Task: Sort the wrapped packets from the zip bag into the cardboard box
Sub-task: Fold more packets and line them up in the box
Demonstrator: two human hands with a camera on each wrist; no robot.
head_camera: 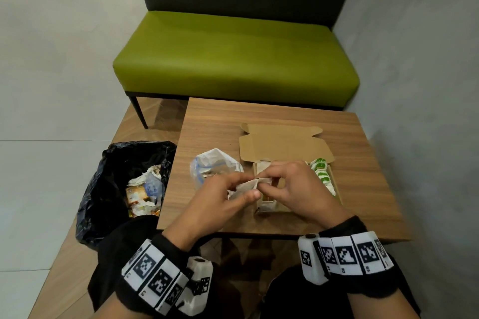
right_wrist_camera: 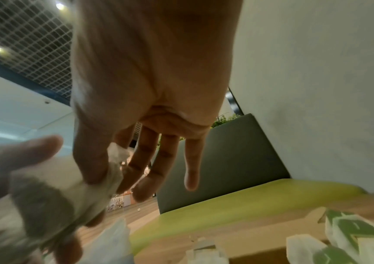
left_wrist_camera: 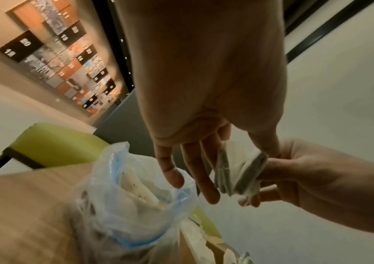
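Nearest me, my left hand (head_camera: 216,199) and right hand (head_camera: 293,184) met above the worktop (head_camera: 363,163), both grips pinching one pale wrapped packet (head_camera: 245,186) between thumb and fingertips; the remaining fingers hung loose. Directly beneath the right hand sat the cardboard box (head_camera: 282,146), lid flap folded back, with a row of green-and-white packets (head_camera: 322,172) standing along its right side. Just left of the box, the zip bag (head_camera: 215,163) stood open, contents only partly visible. On the floor to the left, a black bin bag (head_camera: 116,184) held crumpled wrappers. Beyond the worktop stood a green bench (head_camera: 233,59).
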